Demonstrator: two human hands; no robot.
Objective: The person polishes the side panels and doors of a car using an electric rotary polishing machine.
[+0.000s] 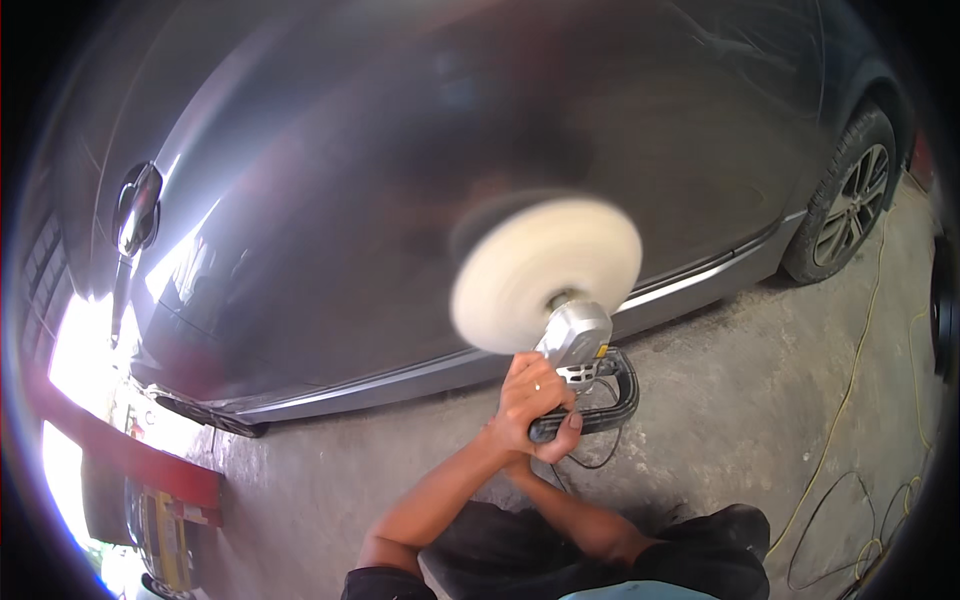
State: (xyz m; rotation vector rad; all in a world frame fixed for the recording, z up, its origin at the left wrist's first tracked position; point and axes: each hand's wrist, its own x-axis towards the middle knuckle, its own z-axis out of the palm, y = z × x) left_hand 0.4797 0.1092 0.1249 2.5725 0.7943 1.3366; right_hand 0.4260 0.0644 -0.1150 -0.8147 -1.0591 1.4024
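My left hand is closed on a rotary polisher, at the gearhead end and beside its black loop handle. The polisher's round, cream-coloured pad is blurred as if spinning, and lies in front of the dark grey door panel of a car. Whether the pad touches the paint cannot be told. My right forearm crosses beneath the left wrist; my right hand is mostly hidden there, so its grip does not show. A dark cord hangs below the polisher.
A chrome door handle is at the left, a car wheel at the right. Yellow and dark cables run over the concrete floor. At the lower left are a red beam and another vehicle; a black round object stands far right.
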